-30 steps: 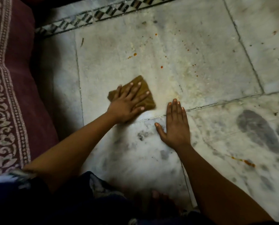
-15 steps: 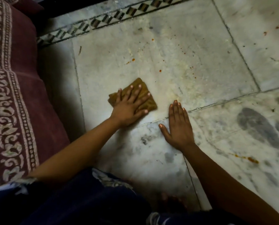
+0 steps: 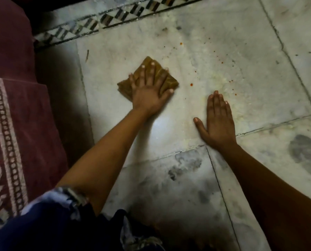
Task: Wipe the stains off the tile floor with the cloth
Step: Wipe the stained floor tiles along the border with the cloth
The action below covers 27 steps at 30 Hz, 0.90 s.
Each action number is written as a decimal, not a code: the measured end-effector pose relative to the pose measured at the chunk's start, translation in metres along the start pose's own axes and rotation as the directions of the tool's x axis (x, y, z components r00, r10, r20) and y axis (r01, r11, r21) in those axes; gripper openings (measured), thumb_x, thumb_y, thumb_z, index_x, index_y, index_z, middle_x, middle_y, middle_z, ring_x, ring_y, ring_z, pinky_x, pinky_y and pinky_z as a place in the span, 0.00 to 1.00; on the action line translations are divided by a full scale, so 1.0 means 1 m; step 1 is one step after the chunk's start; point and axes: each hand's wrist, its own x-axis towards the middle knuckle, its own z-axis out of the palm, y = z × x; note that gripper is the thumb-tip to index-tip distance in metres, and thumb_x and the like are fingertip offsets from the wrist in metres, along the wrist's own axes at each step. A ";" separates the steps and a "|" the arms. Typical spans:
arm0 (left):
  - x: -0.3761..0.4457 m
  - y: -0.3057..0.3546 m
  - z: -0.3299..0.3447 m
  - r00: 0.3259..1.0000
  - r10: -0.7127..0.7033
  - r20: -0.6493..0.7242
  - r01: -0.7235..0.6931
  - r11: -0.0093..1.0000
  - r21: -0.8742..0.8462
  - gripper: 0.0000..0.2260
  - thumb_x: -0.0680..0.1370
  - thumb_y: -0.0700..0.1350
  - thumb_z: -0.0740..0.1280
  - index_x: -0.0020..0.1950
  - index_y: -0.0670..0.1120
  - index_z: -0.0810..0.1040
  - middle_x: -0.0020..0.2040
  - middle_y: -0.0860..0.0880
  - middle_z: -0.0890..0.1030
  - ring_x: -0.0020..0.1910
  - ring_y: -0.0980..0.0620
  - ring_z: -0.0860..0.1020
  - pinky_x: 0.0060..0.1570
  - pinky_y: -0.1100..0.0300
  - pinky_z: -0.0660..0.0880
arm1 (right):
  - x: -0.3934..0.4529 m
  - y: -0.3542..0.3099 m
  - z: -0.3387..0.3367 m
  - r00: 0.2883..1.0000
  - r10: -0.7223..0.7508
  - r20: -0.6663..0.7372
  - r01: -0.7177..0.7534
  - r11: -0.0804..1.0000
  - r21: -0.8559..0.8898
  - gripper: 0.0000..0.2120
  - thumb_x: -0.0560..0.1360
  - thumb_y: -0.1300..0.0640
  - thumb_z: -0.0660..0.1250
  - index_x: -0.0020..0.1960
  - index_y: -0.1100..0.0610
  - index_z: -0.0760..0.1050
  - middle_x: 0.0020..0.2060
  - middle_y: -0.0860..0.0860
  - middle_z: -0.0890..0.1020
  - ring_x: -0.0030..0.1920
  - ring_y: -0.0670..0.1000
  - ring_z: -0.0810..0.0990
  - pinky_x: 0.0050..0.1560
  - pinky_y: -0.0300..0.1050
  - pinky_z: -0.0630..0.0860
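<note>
Nearest me, low in the frame, I see a dark blue patterned sleeve [image 3: 47,214]. Mid-frame right, the right hand [image 3: 217,122] lies flat on the marble tile floor [image 3: 169,131], fingers together, thumb out. Just left and farther up, the left hand [image 3: 149,89] presses spread fingers on a folded, ochre, squarish cloth [image 3: 170,81]. Small orange stains [image 3: 191,84] (mere specks) dot the tile beyond, before a checkered border [image 3: 113,19].

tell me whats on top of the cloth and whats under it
The left hand lies flat on the brown cloth, fingers spread. The cloth lies on the pale tile floor; any stain under it is covered.
</note>
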 end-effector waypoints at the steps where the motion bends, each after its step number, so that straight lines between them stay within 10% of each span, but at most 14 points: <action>1: -0.010 0.000 0.003 0.998 0.058 -0.013 -0.058 0.998 0.021 0.30 0.75 0.67 0.46 0.75 0.60 0.49 0.78 0.47 0.48 0.76 0.42 0.44 0.69 0.38 0.35 | 0.001 0.000 0.001 1.000 -0.001 -0.002 0.001 1.000 0.000 0.38 0.76 0.39 0.46 0.76 0.64 0.47 0.75 0.61 0.50 0.76 0.57 0.48 0.74 0.48 0.42; 4: -0.037 -0.025 0.007 0.980 0.199 -0.016 -0.198 0.979 0.052 0.29 0.75 0.67 0.46 0.75 0.61 0.51 0.78 0.50 0.51 0.76 0.44 0.47 0.70 0.40 0.38 | 0.004 0.002 0.003 1.000 -0.005 -0.013 0.005 1.000 0.009 0.38 0.76 0.39 0.47 0.76 0.64 0.47 0.75 0.61 0.51 0.76 0.57 0.48 0.74 0.48 0.43; 13: 0.062 -0.019 -0.010 0.996 -0.089 0.013 0.089 0.996 -0.015 0.28 0.78 0.65 0.49 0.76 0.60 0.47 0.78 0.48 0.43 0.76 0.42 0.40 0.68 0.36 0.36 | 0.003 0.002 0.003 1.000 -0.005 -0.022 0.006 1.000 0.015 0.38 0.76 0.39 0.48 0.75 0.65 0.50 0.75 0.62 0.53 0.75 0.57 0.51 0.73 0.47 0.44; 20: -0.022 -0.007 0.006 0.950 0.310 0.037 -0.312 0.947 0.082 0.29 0.76 0.65 0.44 0.75 0.59 0.47 0.77 0.50 0.47 0.76 0.46 0.46 0.71 0.43 0.37 | 0.004 0.003 0.002 0.999 -0.007 -0.047 0.009 0.999 0.044 0.37 0.76 0.40 0.50 0.75 0.66 0.53 0.74 0.62 0.56 0.75 0.57 0.53 0.73 0.49 0.47; 27: 0.035 -0.045 -0.012 0.998 -0.059 0.030 0.059 0.998 0.004 0.28 0.77 0.65 0.47 0.76 0.60 0.47 0.78 0.51 0.45 0.76 0.47 0.43 0.70 0.42 0.36 | 0.003 0.002 0.004 0.999 0.008 -0.032 -0.006 0.998 0.054 0.37 0.76 0.40 0.49 0.75 0.65 0.51 0.75 0.61 0.54 0.75 0.56 0.51 0.74 0.48 0.44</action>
